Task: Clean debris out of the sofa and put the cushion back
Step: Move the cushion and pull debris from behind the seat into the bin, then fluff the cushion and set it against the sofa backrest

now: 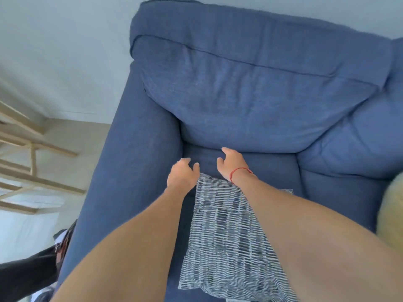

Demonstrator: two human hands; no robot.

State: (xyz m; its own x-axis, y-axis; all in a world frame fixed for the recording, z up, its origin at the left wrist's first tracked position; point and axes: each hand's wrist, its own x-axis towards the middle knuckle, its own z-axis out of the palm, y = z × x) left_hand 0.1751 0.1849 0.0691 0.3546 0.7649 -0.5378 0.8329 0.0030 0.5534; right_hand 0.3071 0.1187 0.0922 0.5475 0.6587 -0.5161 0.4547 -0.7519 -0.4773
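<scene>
Far left: a pale wooden rack (26,149) well apart from the sofa (130,171). Next, left hand (182,174) hovering over the seat just inside the armrest, fingers loosely curled and apart, gripping nothing. Between the forearms, a striped cushion (226,236) lying flat on the seat, far corner tucked under the wrists. Then right hand (232,163), red cord at the wrist, fingers spread and bent toward the crease under the back cushion (250,101). Probably light, soft and floppy; best taken by two opposite edges. No debris visible.
</scene>
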